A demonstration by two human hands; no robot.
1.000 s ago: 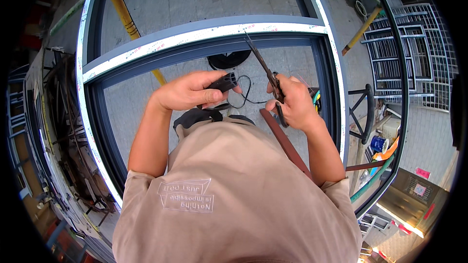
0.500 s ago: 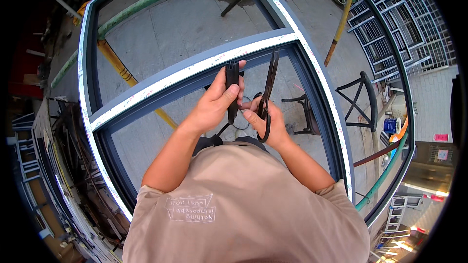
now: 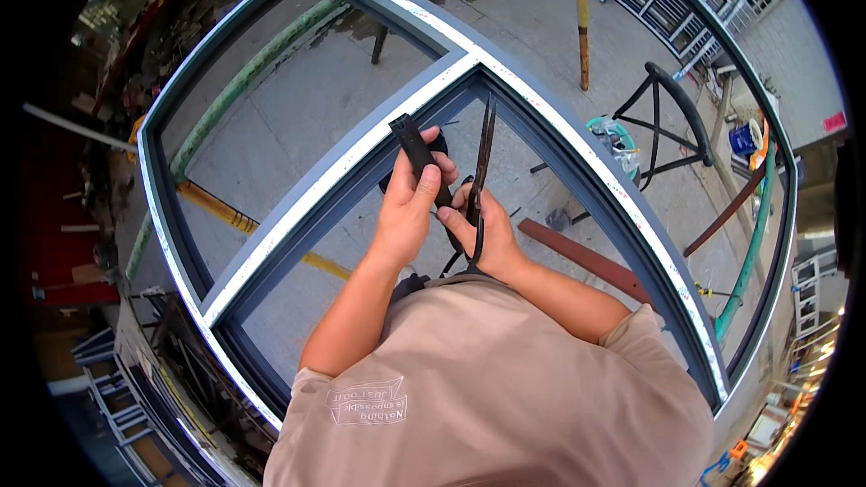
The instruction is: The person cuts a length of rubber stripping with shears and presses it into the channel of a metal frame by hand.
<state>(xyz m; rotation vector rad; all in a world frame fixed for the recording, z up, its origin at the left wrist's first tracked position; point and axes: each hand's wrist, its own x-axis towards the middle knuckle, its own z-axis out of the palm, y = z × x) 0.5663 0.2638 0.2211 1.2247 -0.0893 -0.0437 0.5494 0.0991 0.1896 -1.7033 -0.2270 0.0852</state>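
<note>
left hand grip (image 3: 408,205) wraps a black bar (image 3: 413,143), right hand grip (image 3: 493,233) holds scissors (image 3: 484,159) by their handles, pointing away, likely for safety.

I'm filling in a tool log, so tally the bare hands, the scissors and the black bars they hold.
Hands: 2, the left hand and the right hand
Scissors: 1, in the right hand
Black bar: 1, in the left hand
Total: 4
</note>
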